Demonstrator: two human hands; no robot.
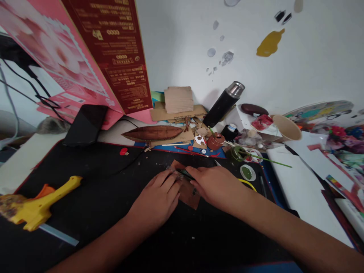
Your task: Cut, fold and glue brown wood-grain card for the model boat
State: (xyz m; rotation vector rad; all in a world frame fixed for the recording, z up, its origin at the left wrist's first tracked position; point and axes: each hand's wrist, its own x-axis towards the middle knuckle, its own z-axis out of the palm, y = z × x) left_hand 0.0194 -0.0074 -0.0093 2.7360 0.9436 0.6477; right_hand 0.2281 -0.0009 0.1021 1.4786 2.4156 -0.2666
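A brown card [187,195] lies on the black mat [99,193] under the left hand [162,193], its grip impossible to tell, and the right hand [212,185], closed round a slim dark tool [185,174], with paint jars [215,141] and a white wall [176,49] beyond.

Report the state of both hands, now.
Left hand: palm down, fingers at the brown piece; whether it grips anything cannot be told.
Right hand: closed, holding a slim dark tool.
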